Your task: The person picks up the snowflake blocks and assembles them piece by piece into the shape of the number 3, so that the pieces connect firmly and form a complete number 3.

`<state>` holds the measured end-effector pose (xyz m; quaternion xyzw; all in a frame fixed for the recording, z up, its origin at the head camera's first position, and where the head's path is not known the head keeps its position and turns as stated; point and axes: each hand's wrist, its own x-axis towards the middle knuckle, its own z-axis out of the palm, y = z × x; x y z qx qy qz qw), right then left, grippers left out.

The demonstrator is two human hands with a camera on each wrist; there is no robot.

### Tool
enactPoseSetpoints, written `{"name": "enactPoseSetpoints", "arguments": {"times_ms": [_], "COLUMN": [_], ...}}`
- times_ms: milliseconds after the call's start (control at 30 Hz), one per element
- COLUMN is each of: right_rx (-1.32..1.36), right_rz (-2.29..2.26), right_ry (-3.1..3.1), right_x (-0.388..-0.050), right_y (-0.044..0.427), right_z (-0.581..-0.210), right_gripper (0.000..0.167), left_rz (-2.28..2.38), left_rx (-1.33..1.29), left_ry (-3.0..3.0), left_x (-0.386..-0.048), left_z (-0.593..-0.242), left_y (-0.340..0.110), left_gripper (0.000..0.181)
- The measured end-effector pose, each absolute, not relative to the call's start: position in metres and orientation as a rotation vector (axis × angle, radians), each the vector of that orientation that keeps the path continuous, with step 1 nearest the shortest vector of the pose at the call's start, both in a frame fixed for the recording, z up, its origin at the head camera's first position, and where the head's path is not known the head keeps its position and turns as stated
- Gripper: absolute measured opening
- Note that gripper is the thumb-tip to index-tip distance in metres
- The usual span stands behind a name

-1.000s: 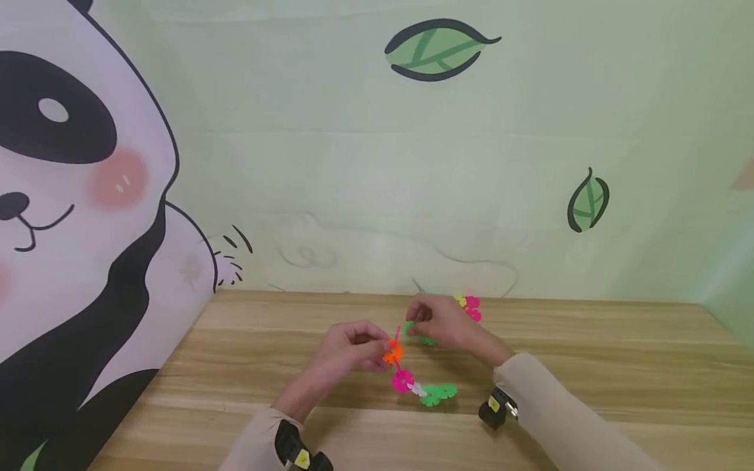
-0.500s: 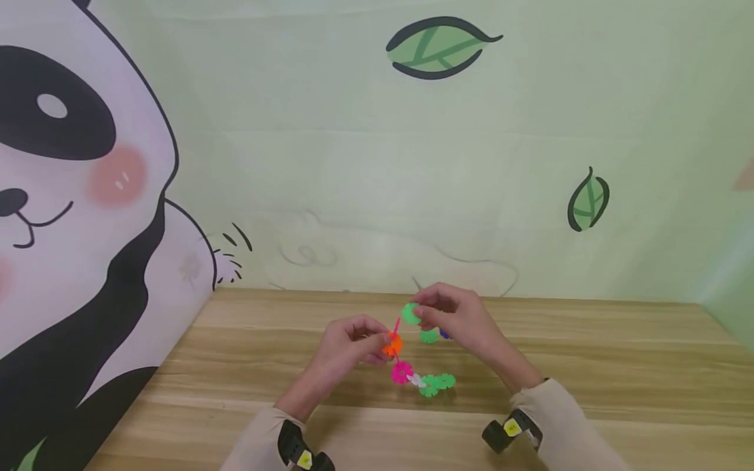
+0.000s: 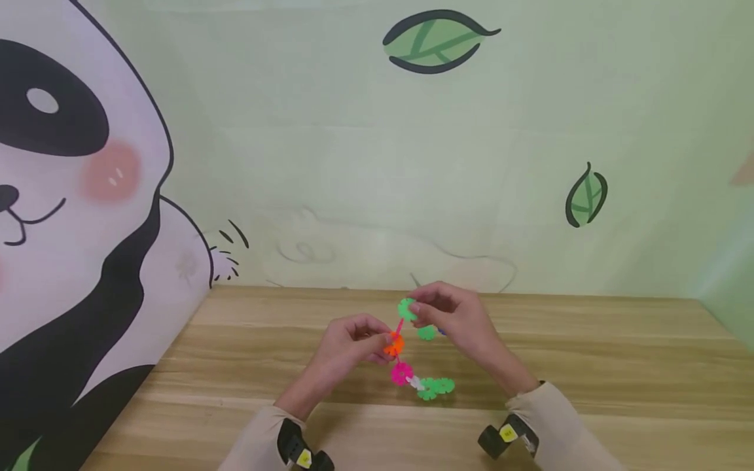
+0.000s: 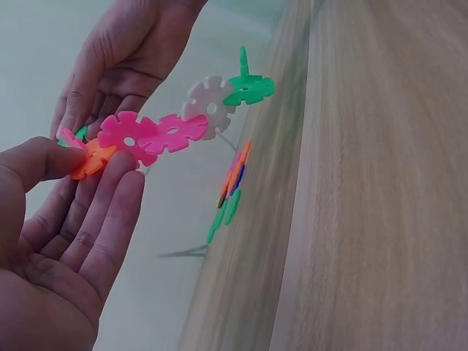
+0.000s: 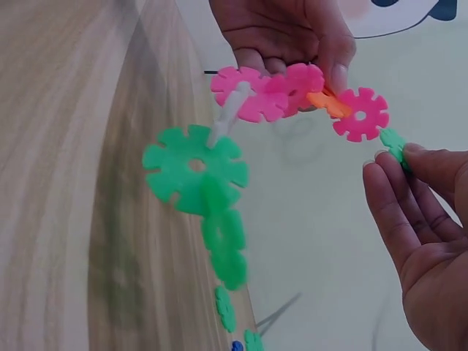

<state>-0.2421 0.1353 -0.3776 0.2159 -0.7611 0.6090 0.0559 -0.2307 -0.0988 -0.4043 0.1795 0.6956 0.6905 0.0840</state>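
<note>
Between its thumb and fingers, the left hand (image 3: 347,343) pinches an orange notched disc (image 3: 394,344) in a chain of linked discs. Below it hang a pink disc (image 3: 402,373), a white one (image 3: 415,383) and green ones (image 3: 428,389). The right hand (image 3: 462,320) pinches a green disc (image 3: 406,309) at the chain's upper end. In the right wrist view that green disc (image 5: 393,144) meets the edge of a pink disc (image 5: 361,115); whether they are slotted together I cannot tell. The left wrist view shows the left thumb and fingers around the orange disc (image 4: 93,159).
Behind the right hand, a green disc (image 3: 427,333) and a partly hidden blue one lie on the wooden table (image 3: 265,379). Orange, blue and green discs (image 4: 232,183) lie together in the left wrist view. A printed cloth (image 3: 330,131) stands behind the table.
The right hand has risen from the loose discs behind, holding a green disc, and has brought it left against the pink disc above the orange one. The left hand has barely moved.
</note>
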Motion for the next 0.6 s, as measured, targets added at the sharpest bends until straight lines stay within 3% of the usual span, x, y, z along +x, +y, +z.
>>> {"name": "enactPoseSetpoints", "arguments": {"times_ms": [600], "right_rx": [0.67], "right_rz": [1.85], "right_ry": [-2.316], "right_x": [-0.2361], "right_y": [0.1277], "right_z": [-0.3783], "right_gripper": [0.016], "left_rz": [2.028], "left_rx": [0.559], "left_ry": [2.16], "left_x": [-0.229], "left_z": [-0.4019], "left_y": [-0.0986], "left_gripper": [0.016]}}
